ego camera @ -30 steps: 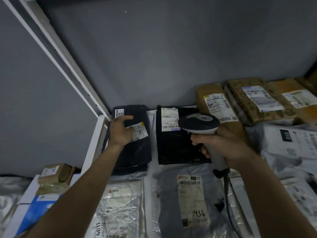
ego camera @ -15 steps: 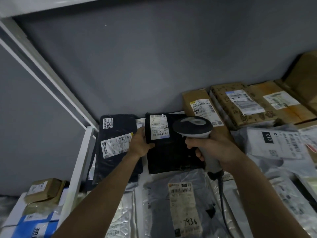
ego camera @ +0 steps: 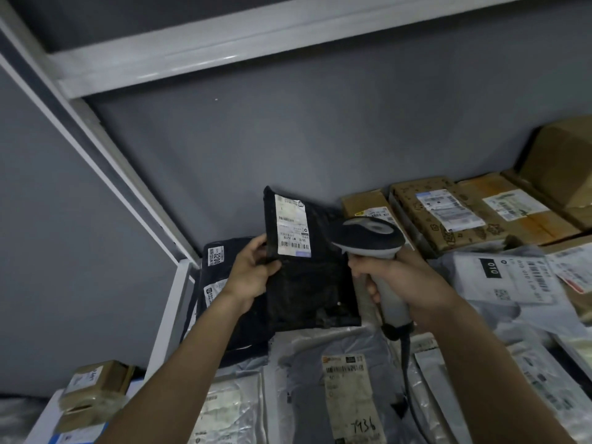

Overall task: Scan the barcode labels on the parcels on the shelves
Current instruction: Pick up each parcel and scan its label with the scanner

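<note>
black parcel now tilted up | L hand pinches edge | R hand grips scanner

- A flat grey back wall stands behind the shelf.
- A white metal shelf beam crosses overhead.
- A white slanted metal upright runs down from the upper left to a white vertical post.
- A grey side panel fills the left.

A parcel depot's storage shelving: labelled cardboard boxes and plastic mailers crowd a white metal shelf around both hands.
</note>
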